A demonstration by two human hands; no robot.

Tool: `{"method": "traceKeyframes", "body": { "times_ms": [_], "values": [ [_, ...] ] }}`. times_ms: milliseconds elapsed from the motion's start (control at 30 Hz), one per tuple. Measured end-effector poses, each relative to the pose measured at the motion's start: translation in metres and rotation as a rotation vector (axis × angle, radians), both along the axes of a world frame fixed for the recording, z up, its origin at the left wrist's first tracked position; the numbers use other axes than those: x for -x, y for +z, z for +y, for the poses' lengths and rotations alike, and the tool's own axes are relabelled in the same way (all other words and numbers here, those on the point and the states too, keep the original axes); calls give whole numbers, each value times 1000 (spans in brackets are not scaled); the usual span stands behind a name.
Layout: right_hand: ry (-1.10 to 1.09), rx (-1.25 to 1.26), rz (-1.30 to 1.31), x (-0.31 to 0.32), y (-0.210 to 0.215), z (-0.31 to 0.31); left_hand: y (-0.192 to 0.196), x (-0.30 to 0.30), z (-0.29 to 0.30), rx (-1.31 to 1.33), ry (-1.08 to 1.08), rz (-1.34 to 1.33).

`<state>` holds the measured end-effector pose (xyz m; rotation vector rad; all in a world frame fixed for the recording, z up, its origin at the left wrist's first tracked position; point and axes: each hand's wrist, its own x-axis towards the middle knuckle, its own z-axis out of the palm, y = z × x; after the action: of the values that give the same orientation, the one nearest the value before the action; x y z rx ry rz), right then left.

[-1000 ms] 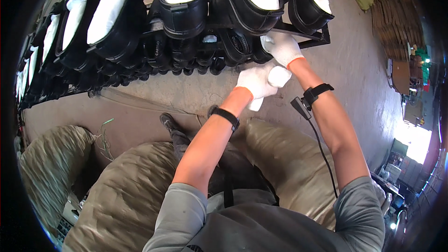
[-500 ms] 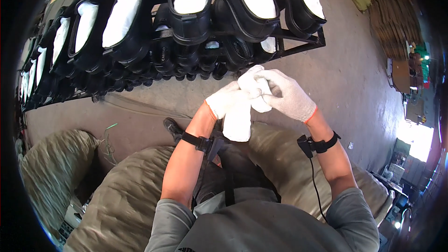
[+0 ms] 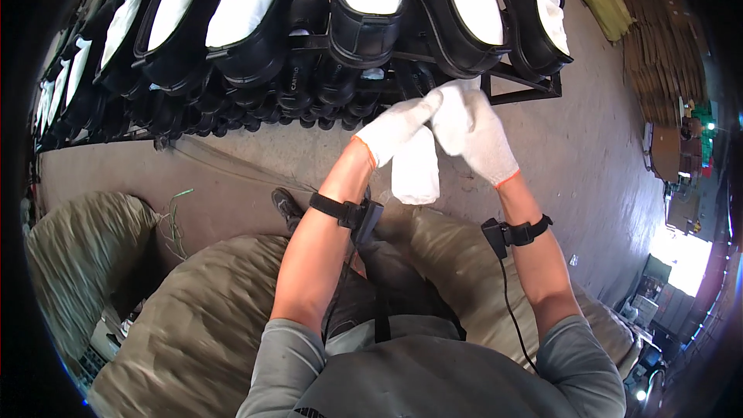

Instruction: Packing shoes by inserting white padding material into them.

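One broad grey floor (image 3: 573,162), concrete by the look of it, reaching across the room to a bright opening (image 3: 681,263) at far right. Over it, along the top, a long black metal rack (image 3: 534,95) in at least two tiers, angling off to the left. Around the legs, bulging olive sacks (image 3: 197,317), close enough to crowd any sideways step. On the room's right side, a stack of flattened cardboard (image 3: 662,39), with yellow-green sacks (image 3: 600,8) just beside. On the upper tier, black slip-on shoes (image 3: 364,39), heels nearest, white stuffing in the openings; more black shoes (image 3: 337,81) packed below.

Near the rack's front edge, two knit-gloved hands: left hand (image 3: 391,131) curled around the upper end of a hanging white pad (image 3: 416,170), fingertips at a second piece; right hand (image 3: 487,139) closed on that second piece, a bunched white wad (image 3: 451,120). Exact finger placement partly hidden.

For tidy handling, best to grip the pad firmly at its upper end, apart from the wad; press the wad evenly, without hard creases; keep knuckles off the rack bar and heels; mind the black cable (image 3: 507,294) below the right wrist strap (image 3: 530,231).
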<state>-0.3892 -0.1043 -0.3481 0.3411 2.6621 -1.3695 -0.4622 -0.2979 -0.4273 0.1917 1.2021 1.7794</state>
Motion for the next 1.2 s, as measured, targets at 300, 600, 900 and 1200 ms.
{"method": "traceKeyframes", "body": {
  "times_ms": [300, 600, 900, 1200],
  "values": [
    [-123, -330, 418, 86, -66, -45, -113, -60, 28, -170, 257, -625],
    [36, -844, 240, 86, -69, -48, -120, -44, 56, -577, 494, -675],
    [234, -865, 74, 90, -71, -61, -118, -35, 52, -412, 463, -397],
    [245, -808, 287, 87, -75, -30, -73, -18, 30, -308, 536, -501]
  ]
}}
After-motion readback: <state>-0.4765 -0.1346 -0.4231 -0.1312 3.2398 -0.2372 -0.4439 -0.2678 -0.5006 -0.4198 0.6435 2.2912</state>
